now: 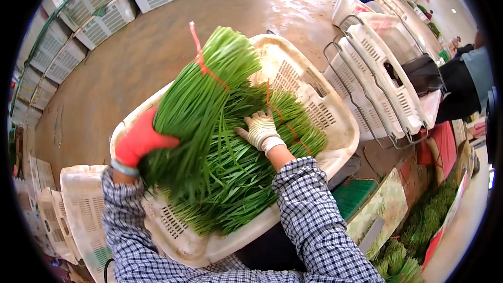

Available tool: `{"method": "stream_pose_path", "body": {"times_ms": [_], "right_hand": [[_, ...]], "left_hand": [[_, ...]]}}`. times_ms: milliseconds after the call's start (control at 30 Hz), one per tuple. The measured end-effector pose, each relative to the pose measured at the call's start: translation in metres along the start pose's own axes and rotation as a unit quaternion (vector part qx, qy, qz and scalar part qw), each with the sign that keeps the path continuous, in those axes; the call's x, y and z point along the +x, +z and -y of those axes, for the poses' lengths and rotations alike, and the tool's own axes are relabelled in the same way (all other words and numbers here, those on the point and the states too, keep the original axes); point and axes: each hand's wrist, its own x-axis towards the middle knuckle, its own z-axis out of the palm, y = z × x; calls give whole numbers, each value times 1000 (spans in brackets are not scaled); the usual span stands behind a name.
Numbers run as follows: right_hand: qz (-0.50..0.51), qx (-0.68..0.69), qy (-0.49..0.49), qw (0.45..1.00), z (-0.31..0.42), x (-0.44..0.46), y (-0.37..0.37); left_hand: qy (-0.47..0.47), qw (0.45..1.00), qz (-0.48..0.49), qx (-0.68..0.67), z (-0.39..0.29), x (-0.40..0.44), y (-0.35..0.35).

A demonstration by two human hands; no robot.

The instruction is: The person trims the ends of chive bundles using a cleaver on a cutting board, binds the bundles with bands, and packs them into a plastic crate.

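My left hand point(140, 140), in a red glove, is closed around a large bundle of green garlic chives point(201, 91). An orange-red tie point(199, 58) circles the bundle near its cut end, which points up and away. The bundle is raised above a white plastic crate point(350, 126) with slotted walls. Inside the crate lie more tied chive bundles point(246, 170), their leaves toward me. My right hand point(260, 128), in a cream glove, lies on these bundles with its fingers apart, holding nothing. The fingertips of my left hand are partly hidden behind leaves.
Stacked white crates point(107, 21) line the far left. More white crates point(81, 204) stand at my lower left. On the right are crates with metal handles point(374, 81) and a person in dark trousers point(461, 86). Loose chives point(427, 225) lie at the lower right.
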Motion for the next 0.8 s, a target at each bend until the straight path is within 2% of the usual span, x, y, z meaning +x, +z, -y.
{"method": "stream_pose_path", "body": {"times_ms": [33,100,133,200,267,333,400,433,467,533,600,633,667,767,800], "right_hand": [[14,0,8,1000,1,0,-1],[29,2,21,999,2,-1,-3],[24,3,22,999,2,-1,-2],[25,1,28,999,1,-1,7],[-57,-24,38,997,0,2,25],[-38,-63,35,997,4,-1,16],[20,-6,35,999,3,-4,5],[39,-16,40,998,4,-1,3],[-22,-15,38,999,4,-3,13],[-98,-5,28,995,2,-2,30],[-41,-33,58,997,10,-5,18],[-43,-26,57,997,9,-5,23],[-39,-26,59,997,7,-6,24],[-1,-18,61,998,9,0,10],[-25,-22,51,998,7,-2,12]], "left_hand": [[1,1000,5,2,-3,18,-5],[4,985,51,166,3,56,-12],[4,985,57,165,8,77,-8],[-11,985,131,109,33,120,18],[7,983,134,124,102,166,51],[48,976,140,158,194,205,109],[-55,946,41,317,185,194,131],[-64,951,89,290,167,193,126],[-80,951,138,263,155,184,118],[-19,953,135,271,155,179,119],[45,952,139,269,174,184,118],[48,955,147,254,174,182,119],[6,959,148,243,184,187,119],[42,960,137,242,176,184,116],[45,959,141,240,172,183,117]]}}
